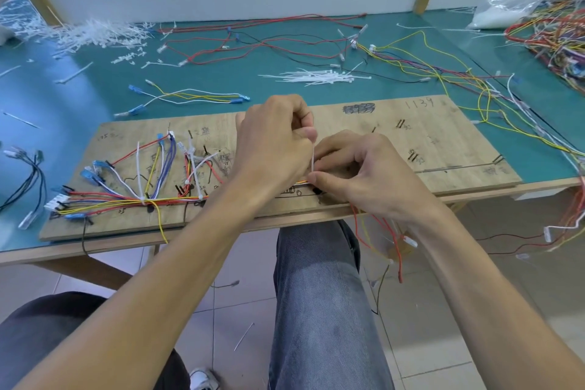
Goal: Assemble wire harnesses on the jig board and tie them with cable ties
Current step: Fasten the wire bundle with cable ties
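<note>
**Teal workbench (221, 79), both hands at one cable tie (312, 158)**

Teal matting covers the workbench in front of me. At far left lies a heap of white tie offcuts (91, 33). A wooden jig board (427, 136) sits at the near edge. On its left half a wire harness (126, 196) of red, yellow, blue and white wires runs between pegs, already tied in places. My left hand (272, 149) pinches the cable tie's upright tail. My right hand (357, 168) pinches the wire harness at the tie's base. Behind my hands lie loose ties (319, 76). Tangled wires (557, 32) pile up far right.
</note>
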A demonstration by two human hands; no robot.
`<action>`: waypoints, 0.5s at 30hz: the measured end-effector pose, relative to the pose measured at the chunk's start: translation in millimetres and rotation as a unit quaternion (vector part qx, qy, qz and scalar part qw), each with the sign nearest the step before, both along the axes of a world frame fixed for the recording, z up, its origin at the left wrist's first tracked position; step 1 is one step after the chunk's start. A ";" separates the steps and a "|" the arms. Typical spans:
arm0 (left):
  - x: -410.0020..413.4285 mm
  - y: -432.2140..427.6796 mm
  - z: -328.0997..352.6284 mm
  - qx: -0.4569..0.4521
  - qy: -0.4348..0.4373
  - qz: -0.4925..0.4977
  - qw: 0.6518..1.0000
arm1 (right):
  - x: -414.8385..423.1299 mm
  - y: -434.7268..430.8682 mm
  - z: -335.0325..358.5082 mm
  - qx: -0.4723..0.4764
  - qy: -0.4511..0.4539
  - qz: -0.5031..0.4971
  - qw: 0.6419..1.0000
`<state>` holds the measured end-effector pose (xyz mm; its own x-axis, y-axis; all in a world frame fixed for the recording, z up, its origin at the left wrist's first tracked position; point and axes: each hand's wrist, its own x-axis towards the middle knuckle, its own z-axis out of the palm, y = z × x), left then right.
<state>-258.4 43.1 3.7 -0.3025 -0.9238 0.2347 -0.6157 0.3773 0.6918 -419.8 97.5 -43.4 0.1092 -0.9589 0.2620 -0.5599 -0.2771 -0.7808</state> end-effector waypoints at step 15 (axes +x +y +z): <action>3.3 -1.2 -20.3 -0.015 0.129 -0.056 0.990 | -5.0 2.1 -7.3 -0.095 0.082 -0.012 0.992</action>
<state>-255.1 41.9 -16.6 -0.3294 -0.8794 0.3438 -0.3737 0.4558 0.8078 -424.8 99.6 -50.8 0.1425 -0.8972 0.4181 -0.6841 -0.3946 -0.6134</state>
